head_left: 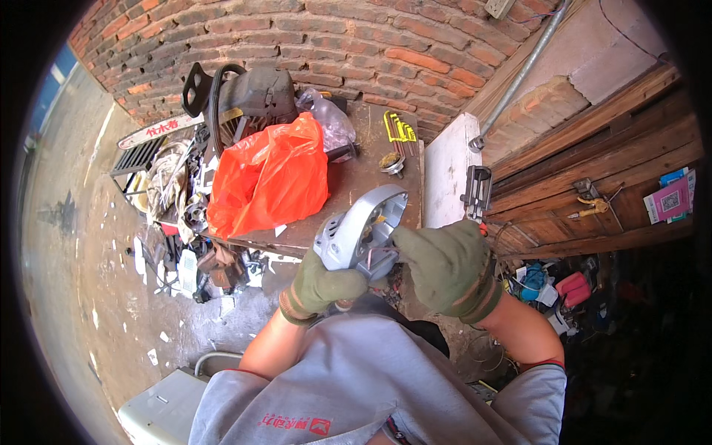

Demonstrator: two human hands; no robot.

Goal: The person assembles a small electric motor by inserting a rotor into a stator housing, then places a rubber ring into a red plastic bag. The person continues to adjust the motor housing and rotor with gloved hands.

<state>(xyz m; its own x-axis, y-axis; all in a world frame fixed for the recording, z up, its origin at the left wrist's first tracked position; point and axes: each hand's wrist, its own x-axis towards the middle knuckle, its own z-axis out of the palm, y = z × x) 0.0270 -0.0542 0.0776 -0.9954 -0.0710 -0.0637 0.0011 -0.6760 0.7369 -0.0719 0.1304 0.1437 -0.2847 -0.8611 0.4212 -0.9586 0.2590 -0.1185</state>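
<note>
Both of my hands wear olive-green knit gloves with brown cuffs. In front of my chest, my left hand (326, 285) is closed on the lower left side of a silver-grey housing (340, 241) with an arched upper part and an open hollow inside. My right hand (449, 268) is beside the housing's open right side, its fingers curled in toward the hollow. Its fingertips are partly hidden, so I cannot make out what they pinch. Beyond the housing, a small round metal part (391, 163) with a yellowish top lies on the brown tabletop (356, 185).
An orange plastic bag (274, 174) covers much of the table's left. Behind it stands a dirty chainsaw (256, 93), its bar pointing left. Yellow-and-black strips (400, 127) lie near the brick wall (319, 44). A vise-like metal fitting (477, 194) and wooden door (593, 178) are right.
</note>
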